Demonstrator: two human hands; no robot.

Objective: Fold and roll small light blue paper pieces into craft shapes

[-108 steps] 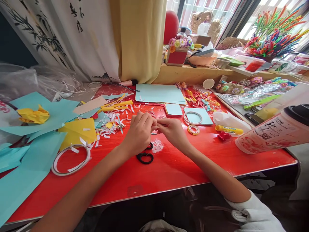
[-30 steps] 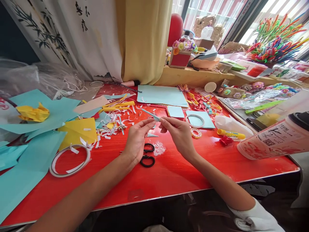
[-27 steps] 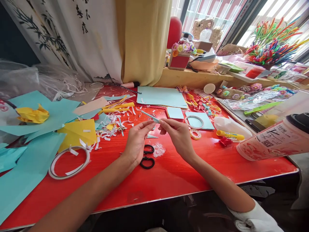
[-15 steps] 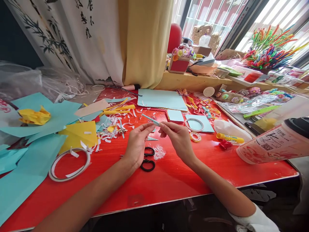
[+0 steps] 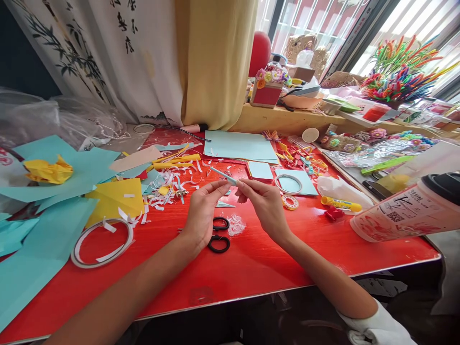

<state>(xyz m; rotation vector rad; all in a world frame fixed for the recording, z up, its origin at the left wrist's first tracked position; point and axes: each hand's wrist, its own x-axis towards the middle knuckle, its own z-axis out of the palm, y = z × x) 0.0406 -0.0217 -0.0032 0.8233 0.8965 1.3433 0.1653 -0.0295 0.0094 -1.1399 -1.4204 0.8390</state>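
Observation:
Between my two hands is a thin light-blue rolled paper stick (image 5: pixel 222 173), tilted with its far end pointing up and left. My left hand (image 5: pixel 204 211) pinches it from one side with thumb and forefinger. From the other side my right hand (image 5: pixel 264 201) pinches the near end, its fingertips almost touching those of the left. Black-handled scissors (image 5: pixel 219 244) lie on the red table (image 5: pixel 258 268) beneath my left hand, which hides most of their blades. A small light-blue paper piece (image 5: pixel 224 204) lies below my fingers, next to a patch of white scraps (image 5: pixel 236 225).
A large tape roll (image 5: pixel 75 254), yellow paper (image 5: pixel 122 201) and blue sheets (image 5: pixel 68 225) lie left. Blue paper stacks (image 5: pixel 240 146), another tape roll (image 5: pixel 288 177) and a glue stick (image 5: pixel 341 204) lie beyond my right hand. A lidded cup (image 5: pixel 406 211) leans at the right edge.
The view has shifted very slightly. Both hands keep their pinch on the paper stick, with hardly any visible movement.

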